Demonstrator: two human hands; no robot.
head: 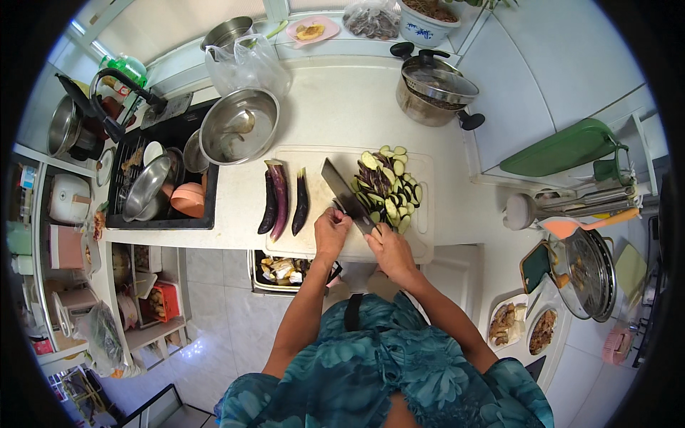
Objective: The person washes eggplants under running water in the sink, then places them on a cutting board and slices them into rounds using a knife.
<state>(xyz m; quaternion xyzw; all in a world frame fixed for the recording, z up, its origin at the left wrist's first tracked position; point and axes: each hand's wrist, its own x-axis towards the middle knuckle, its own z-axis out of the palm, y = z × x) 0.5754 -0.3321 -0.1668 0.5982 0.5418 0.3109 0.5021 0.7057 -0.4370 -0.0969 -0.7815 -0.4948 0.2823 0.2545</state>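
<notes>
On a cream cutting board (pixel 321 243), my right hand (pixel 390 250) grips the handle of a broad kitchen cleaver (pixel 345 190), its blade pointing away to the upper left. My left hand (pixel 330 230) is beside the blade with fingertips pinched on a small dark piece, perhaps an eggplant end; the fingers partly hide it. Right of the blade lies a heap of sliced eggplant (pixel 393 187). Whole eggplants lie on the left: a dark one (pixel 301 203) on the board, and a purple one (pixel 278 198) touching another dark one (pixel 266 206) at the board's left edge.
A steel bowl (pixel 241 125) stands behind the eggplants, beside a black sink (pixel 160 222) with bowls. A lidded steel pot (pixel 428 101) is at the back right. An open bin (pixel 281 289) with scraps sits below the counter edge. Plates of food (pixel 508 321) stand at the right.
</notes>
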